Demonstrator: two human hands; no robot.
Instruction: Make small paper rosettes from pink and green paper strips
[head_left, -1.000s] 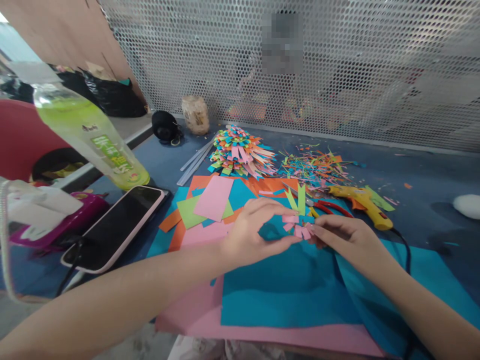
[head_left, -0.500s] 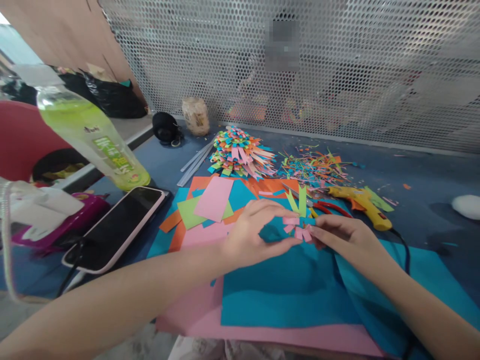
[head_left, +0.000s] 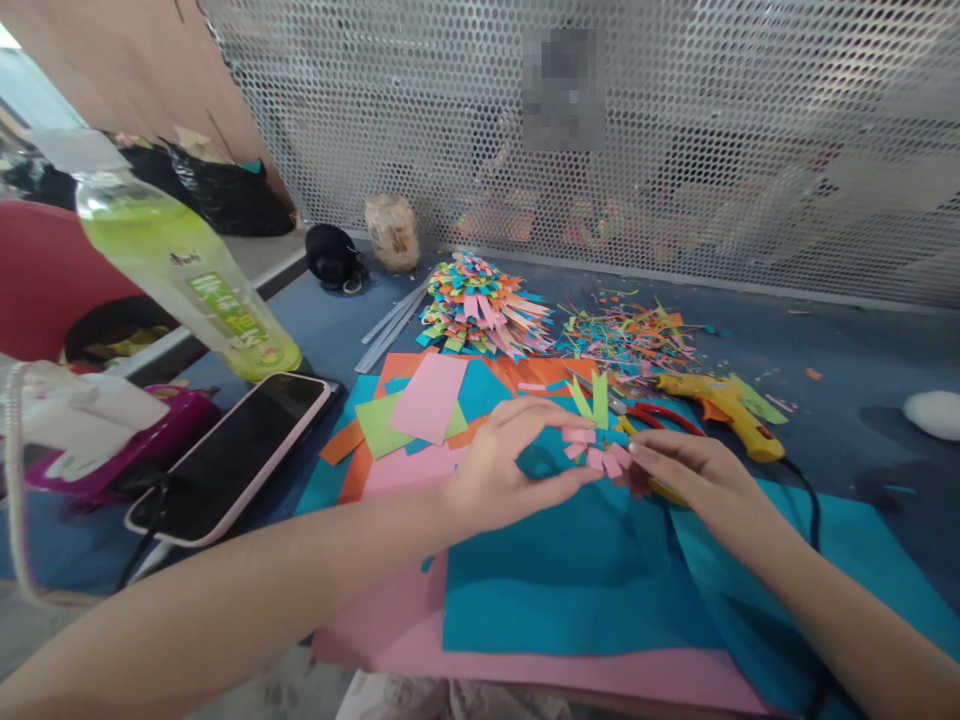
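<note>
Between my two hands is a small paper ornament (head_left: 604, 460) made of pink, blue and green paper strips. Thumb and fingers of my left hand (head_left: 517, 460) pinch it from the left, with a gap between palm and paper. My right hand (head_left: 686, 465) grips its right side between thumb and fingertips. Two green notched strips (head_left: 598, 398) stick up from its top. Below it lies a blue paper sheet (head_left: 570, 590), over a pink sheet (head_left: 375, 640). A red-handled tool (head_left: 667, 416) lies partly hidden behind my right hand.
A fringed multicoloured paper cone (head_left: 484, 305) stands behind, beside a heap of paper scraps (head_left: 634, 335). A yellow glue gun (head_left: 727, 410) with a cord lies right. At left are a phone (head_left: 236, 455), a green drink bottle (head_left: 187, 265) and clear glue sticks (head_left: 390, 325). Metal mesh (head_left: 450, 120) rises behind.
The paper ornament has tilted slightly in my fingers, and its green strips have shifted a little to the left. Both hands stay in nearly the same place.
</note>
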